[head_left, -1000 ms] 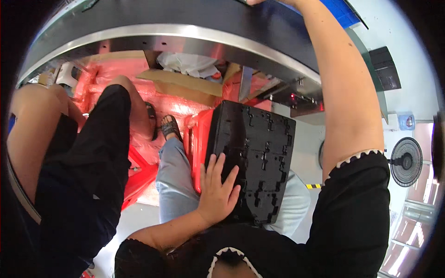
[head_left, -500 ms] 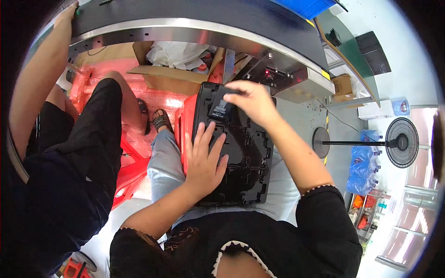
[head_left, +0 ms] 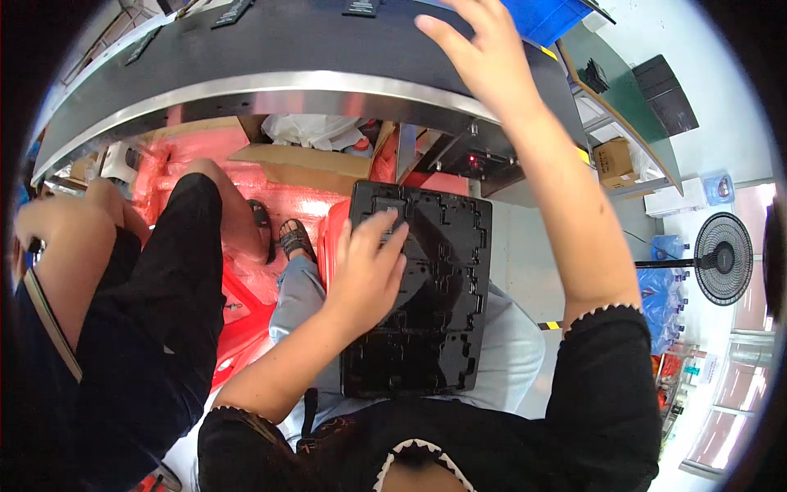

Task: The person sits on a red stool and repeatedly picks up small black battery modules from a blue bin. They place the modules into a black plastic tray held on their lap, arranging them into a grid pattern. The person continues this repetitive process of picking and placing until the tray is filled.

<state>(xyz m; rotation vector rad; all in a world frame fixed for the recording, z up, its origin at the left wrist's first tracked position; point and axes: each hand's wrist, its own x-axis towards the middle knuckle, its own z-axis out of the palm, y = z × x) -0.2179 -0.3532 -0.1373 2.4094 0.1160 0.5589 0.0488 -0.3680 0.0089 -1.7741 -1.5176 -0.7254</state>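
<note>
A black moulded plastic tray with shaped pockets lies across my lap. My left hand rests over its upper left part, fingers spread, the fingertips near a corner pocket. Whether a flat black piece sits under those fingertips I cannot tell. My right hand is raised over the black conveyor belt, thumb and fingers apart, with nothing in it. On the belt's far side lie a flat black rectangular piece with pale print and a similar piece further left.
A metal rail edges the belt. Under it stands an open cardboard box with white plastic bags. At my left sits another person, one hand blurred. A blue bin is at the belt's right end; a fan stands far right.
My right hand has left the tray, where it held a flat black printed piece, and risen forward over the belt without it. The other person's arm has drawn back from the belt.
</note>
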